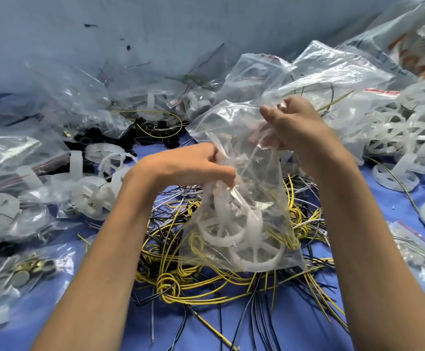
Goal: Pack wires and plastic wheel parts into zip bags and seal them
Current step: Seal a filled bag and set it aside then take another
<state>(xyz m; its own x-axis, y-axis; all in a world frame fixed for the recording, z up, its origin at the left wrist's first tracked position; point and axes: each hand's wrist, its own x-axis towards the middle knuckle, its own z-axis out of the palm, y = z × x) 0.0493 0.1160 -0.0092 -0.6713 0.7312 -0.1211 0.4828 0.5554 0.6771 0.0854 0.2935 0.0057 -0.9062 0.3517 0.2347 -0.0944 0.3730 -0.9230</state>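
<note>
We hold the zip bag (244,193) up over the pile of loose wires (181,277), which lies on the blue cloth (54,312). Our left hand (193,165) has its fingers curled, pinching the film at the bag's left edge. Our right hand (295,127) grips the upper part, its fingers (264,139) showing through the plastic and closed on it. At the bottom of the bag sit at least 2 white wheel parts (234,236) and a loop of yellow wire (196,245). The mouth looks unsealed to us, so we judge the step in hand to be closing it. To do that well, we should let the contents settle low, pull the 2 lips flat and level, keep wire ends off the track, then press along it from end to end. The big sack (414,54) at far right carries orange print, too blurred to read. The red strip (381,91) on a nearby bag shows no legible text.
</note>
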